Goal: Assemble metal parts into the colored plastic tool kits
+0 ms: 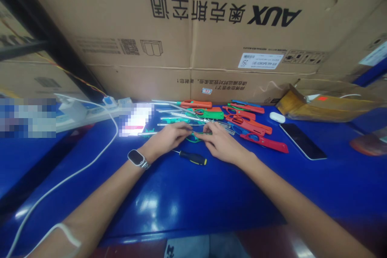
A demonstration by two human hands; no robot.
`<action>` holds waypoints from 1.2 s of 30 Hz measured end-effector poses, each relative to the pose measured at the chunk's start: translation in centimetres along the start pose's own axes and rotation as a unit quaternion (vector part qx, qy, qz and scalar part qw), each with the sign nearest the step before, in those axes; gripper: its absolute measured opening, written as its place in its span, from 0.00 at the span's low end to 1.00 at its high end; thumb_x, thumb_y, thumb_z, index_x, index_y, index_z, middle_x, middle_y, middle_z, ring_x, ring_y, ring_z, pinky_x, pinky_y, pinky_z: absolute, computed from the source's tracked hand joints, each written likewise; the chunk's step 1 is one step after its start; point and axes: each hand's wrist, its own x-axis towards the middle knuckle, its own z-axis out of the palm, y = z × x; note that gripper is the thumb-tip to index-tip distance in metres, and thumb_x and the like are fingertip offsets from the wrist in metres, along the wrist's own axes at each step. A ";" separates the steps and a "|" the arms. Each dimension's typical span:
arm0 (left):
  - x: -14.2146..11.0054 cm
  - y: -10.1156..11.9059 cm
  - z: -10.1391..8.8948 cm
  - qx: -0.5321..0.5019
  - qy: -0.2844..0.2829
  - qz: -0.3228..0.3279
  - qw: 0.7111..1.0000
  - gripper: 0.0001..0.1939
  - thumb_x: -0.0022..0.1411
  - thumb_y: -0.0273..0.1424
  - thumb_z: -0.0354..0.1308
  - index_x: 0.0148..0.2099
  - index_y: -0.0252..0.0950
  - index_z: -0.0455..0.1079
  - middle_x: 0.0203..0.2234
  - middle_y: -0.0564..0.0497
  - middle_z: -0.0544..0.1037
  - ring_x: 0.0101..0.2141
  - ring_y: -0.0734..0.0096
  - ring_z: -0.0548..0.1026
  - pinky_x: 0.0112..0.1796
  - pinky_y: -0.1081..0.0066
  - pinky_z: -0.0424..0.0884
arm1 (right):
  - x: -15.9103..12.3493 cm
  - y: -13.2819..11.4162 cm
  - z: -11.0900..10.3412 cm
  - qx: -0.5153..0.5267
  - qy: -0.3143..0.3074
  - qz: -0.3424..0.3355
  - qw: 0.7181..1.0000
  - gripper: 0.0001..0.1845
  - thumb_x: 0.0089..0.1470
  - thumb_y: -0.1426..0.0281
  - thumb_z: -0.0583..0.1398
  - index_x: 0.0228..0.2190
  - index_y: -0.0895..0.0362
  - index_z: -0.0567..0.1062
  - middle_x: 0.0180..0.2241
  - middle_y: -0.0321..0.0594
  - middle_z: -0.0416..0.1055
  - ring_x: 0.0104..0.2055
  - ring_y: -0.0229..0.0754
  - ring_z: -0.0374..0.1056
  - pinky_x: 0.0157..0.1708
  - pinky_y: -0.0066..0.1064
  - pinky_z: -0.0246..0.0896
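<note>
Between my two hands is a green long-nosed lighter (193,138), mostly covered by my fingers. My left hand (173,138), with a watch (137,158) on its wrist, has its fingers closed on the lighter's left part. From the other side, the bent fingers of my right hand (223,142) grip it too. A dark screwdriver with a yellow end (193,158) lies just below them on the table. Behind the hands are several more long-nosed lighters, among them an orange one (198,104) and a green one (211,113). To the right lies a red lighter (267,143).
A phone (303,142) and a white earbud case (277,117) lie on the blue table (193,197) at right. Near a taped box (329,105) stands a blurred container (369,144). Cardboard (193,56) walls the back. A white cable (90,164) runs from the power strip (87,115).
</note>
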 end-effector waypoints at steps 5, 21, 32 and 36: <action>-0.1 0.9 -0.3 0.051 -0.015 -0.017 0.998 0.17 0.65 0.23 0.50 0.52 0.34 0.74 0.51 0.42 0.74 0.47 0.61 0.76 0.50 0.59 0.74 | 0.2 -0.1 -0.2 0.004 -0.007 0.004 1.000 0.24 0.59 0.78 0.54 0.53 0.50 0.76 0.44 0.47 0.64 0.48 0.49 0.60 0.50 0.48 0.63; -0.3 2.7 -1.0 0.132 -0.048 -0.049 0.989 0.15 0.64 0.27 0.55 0.51 0.36 0.75 0.51 0.44 0.73 0.48 0.57 0.74 0.49 0.58 0.72 | -0.3 -0.4 0.0 -0.043 0.004 0.004 0.999 0.21 0.62 0.73 0.55 0.53 0.48 0.75 0.45 0.47 0.65 0.48 0.49 0.62 0.47 0.44 0.61; 0.0 1.5 -0.5 0.096 -0.044 -0.046 0.993 0.12 0.67 0.33 0.57 0.50 0.36 0.76 0.46 0.45 0.76 0.44 0.60 0.75 0.46 0.62 0.71 | -0.1 0.0 0.9 -0.023 0.032 0.017 0.999 0.20 0.64 0.71 0.54 0.54 0.49 0.74 0.44 0.47 0.67 0.48 0.49 0.64 0.46 0.45 0.62; 0.0 1.7 -0.5 0.115 -0.036 -0.050 0.992 0.11 0.67 0.33 0.58 0.48 0.36 0.77 0.45 0.45 0.77 0.42 0.61 0.75 0.44 0.63 0.71 | 0.0 0.1 1.2 0.016 0.066 0.032 0.997 0.16 0.64 0.69 0.55 0.50 0.50 0.77 0.43 0.46 0.68 0.46 0.48 0.66 0.46 0.44 0.64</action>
